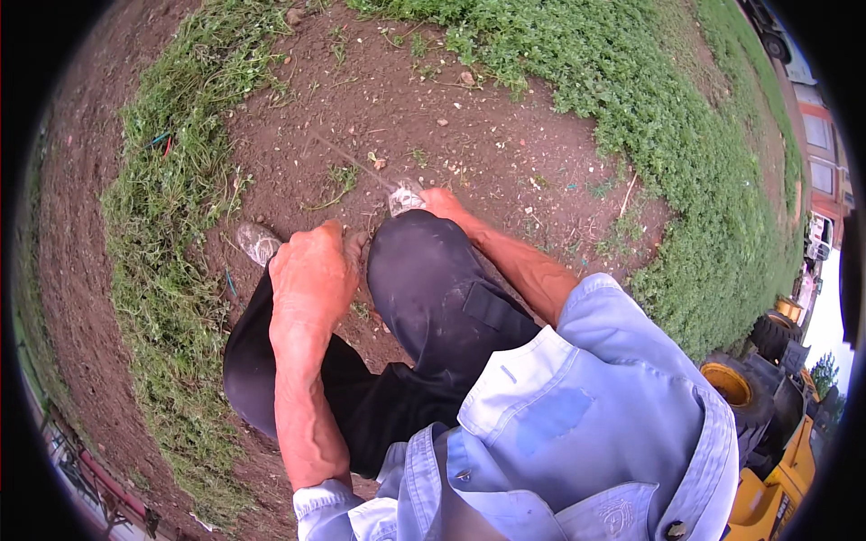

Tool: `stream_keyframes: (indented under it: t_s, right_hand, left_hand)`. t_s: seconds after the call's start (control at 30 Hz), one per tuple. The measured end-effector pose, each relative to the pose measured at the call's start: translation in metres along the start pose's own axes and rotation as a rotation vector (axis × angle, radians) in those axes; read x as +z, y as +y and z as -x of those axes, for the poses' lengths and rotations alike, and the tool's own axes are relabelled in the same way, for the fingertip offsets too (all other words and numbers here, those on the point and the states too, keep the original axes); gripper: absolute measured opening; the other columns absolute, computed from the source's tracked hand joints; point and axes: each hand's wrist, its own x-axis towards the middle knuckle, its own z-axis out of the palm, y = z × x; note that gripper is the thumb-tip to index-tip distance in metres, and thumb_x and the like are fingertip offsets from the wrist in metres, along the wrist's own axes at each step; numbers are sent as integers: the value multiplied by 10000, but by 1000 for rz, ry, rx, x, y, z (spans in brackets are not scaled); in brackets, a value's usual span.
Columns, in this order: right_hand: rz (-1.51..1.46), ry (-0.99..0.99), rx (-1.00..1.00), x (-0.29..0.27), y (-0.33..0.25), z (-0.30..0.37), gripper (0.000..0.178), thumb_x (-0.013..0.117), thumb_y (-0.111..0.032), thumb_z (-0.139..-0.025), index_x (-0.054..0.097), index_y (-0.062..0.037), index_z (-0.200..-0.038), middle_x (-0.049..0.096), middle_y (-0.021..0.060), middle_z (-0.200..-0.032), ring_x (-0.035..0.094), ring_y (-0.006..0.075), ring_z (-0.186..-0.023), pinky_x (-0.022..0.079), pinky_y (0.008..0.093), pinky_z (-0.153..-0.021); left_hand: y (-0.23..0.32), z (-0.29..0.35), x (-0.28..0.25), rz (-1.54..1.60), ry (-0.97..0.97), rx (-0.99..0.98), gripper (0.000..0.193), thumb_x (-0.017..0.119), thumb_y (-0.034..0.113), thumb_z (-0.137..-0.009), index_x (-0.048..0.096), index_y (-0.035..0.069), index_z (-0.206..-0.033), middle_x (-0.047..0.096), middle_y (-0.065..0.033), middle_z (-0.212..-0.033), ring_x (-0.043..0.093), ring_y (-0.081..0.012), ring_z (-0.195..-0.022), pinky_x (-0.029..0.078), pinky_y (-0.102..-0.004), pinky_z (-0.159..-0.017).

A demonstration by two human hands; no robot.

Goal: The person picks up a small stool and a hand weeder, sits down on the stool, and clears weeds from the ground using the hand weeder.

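I crouch on brown soil with my dark-trousered knees in front of me. My left hand (314, 270) hangs beside the left shoe (259, 242), its fingers curled; what they hold, if anything, is hidden. Beyond the raised knee (424, 270), my right hand (444, 204) is closed next to the other shoe (407, 198), partly covered by the knee. A thin, dull, rod-like thing (356, 160) slants over the soil from that shoe toward the far left. Whether my right hand grips it cannot be made out.
Pulled or wilted green plants (162, 234) lie in a long strip at left. Dense low green plants (622, 81) grow at far right. Small weeds (343, 177) and pale bits dot the soil. A yellow machine with large tyres (735, 388) stands at right, near buildings (819, 135).
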Motion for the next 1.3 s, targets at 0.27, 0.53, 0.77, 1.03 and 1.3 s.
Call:
stream_keyframes:
  t_s: [0.27, 0.53, 0.77, 1.03, 1.3]
  right_hand:
    - [-66, 670, 533, 7, 224, 210, 349, 689, -323, -849, 611, -4, -732, 553, 21, -609, 506, 141, -569, 420, 355, -514]
    - [540, -116, 566, 133, 301, 527, 320, 561, -297, -885, 668, -5, -959, 690, 231, -800, 694, 364, -778, 537, 445, -684]
    - [392, -26, 574, 148, 219, 498, 271, 521, -240, -897, 654, -35, -1014, 694, 236, -843, 702, 355, -824, 544, 450, -708]
    - [-256, 465, 983, 144, 283, 438, 138, 586, -183, -849, 661, -69, -833, 701, 189, -787, 705, 336, -808, 537, 430, -649]
    - [-990, 957, 877, 111, 252, 434, 340, 702, -341, -834, 684, -23, -953, 617, 80, -663, 611, 168, -614, 497, 384, -565]
  left_hand:
    - [6, -8, -2, -44, -7, 46, 325, 630, 353, -897, 694, 37, -943, 676, -248, -901, 640, -440, -916, 497, -521, -809]
    - [19, -13, 3, -100, -12, 130, 366, 619, 384, -896, 713, 50, -1009, 685, -232, -917, 646, -415, -938, 496, -486, -829]
    - [26, 36, -15, -117, 71, 120, 364, 627, 360, -896, 702, 15, -984, 681, -230, -804, 655, -417, -849, 500, -467, -771]
    - [55, 51, -22, -134, 176, 208, 342, 641, 305, -902, 681, -31, -954, 651, -230, -722, 646, -398, -714, 491, -440, -690]
    - [147, 54, -48, -208, 288, 289, 309, 628, 275, -943, 689, -19, -1013, 677, -173, -728, 649, -231, -679, 488, -378, -629]
